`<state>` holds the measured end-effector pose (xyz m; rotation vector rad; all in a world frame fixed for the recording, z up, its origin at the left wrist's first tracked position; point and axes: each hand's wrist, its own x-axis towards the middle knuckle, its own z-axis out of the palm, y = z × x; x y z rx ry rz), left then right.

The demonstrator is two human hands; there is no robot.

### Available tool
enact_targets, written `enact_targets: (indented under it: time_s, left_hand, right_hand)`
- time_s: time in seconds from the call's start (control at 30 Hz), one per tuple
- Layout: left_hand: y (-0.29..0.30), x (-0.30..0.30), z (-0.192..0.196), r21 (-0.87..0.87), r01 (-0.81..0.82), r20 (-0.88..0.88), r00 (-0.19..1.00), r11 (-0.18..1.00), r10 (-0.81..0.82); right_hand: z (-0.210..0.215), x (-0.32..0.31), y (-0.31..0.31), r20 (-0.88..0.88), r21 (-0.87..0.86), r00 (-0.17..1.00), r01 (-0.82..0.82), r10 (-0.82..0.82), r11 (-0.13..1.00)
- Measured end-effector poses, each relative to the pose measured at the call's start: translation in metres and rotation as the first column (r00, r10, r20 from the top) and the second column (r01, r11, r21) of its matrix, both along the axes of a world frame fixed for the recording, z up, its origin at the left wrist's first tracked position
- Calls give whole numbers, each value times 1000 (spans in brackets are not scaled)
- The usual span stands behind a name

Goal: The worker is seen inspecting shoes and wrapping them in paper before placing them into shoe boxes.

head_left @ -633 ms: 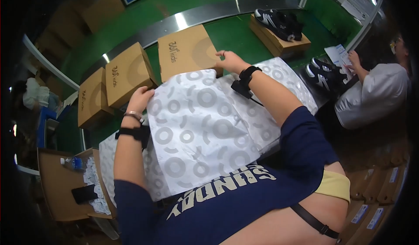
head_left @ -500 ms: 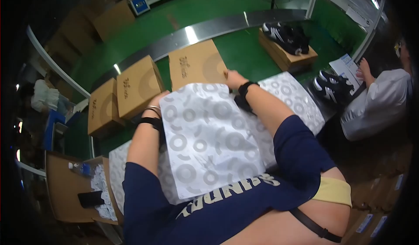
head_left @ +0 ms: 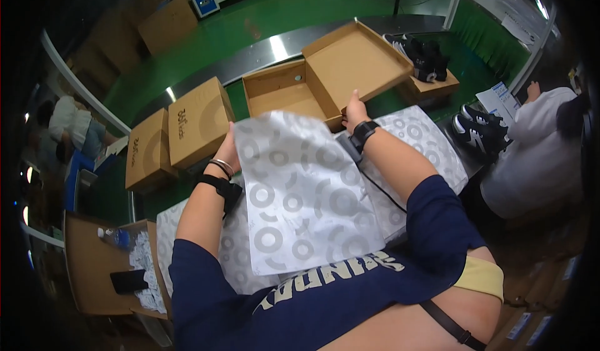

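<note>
A sheet of white wrapping paper (head_left: pixel 306 207) with grey ring prints hangs in front of me. My left hand (head_left: pixel 232 151) grips it at the upper left edge, the fingers partly hidden behind it. Beyond the paper stands a brown cardboard shoebox (head_left: pixel 278 91), its bare inside showing. Its lid (head_left: pixel 359 60) is swung up and tilted over to the right. My right hand (head_left: pixel 357 112) is closed on the lid's near corner, thumb up, beside the box's right wall.
Two closed shoeboxes (head_left: pixel 200 123) stand left of the open one. More patterned paper (head_left: pixel 415 141) covers the table. Black sneakers (head_left: pixel 425 60) sit on a box at right, with another pair (head_left: pixel 480 129) near a co-worker's sleeve (head_left: pixel 531 145). At lower left is an open carton (head_left: pixel 94 263).
The middle shoebox has gone from closed to open, its lid lifted and swung right by my right hand. The paper sheet has shifted slightly, its top edge now folding forward.
</note>
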<state>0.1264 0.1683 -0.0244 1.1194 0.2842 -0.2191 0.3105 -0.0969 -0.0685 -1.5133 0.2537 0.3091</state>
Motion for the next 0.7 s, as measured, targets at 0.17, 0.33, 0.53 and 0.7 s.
enact_targets:
  time_s: [0.17,0.33,0.53,0.7]
  left_hand:
    - [-50,-40,38,565,-366,158,928,739,338]
    - [-101,-138,41,966,-136,160,983,221,-92]
    - [-120,-169,13,452,-198,222,969,870,105]
    - [-97,-141,59,260,-235,289,944,937,157]
  right_hand:
    - [17,-30,-40,-103,85,959,-256,264,963]
    - [53,-113,-119,-168,-184,698,-716,697,673]
    - [78,-204,-122,31,-294,380,-880,924,372]
    - [118,-193,-104,-20,126,573,-812,820,570]
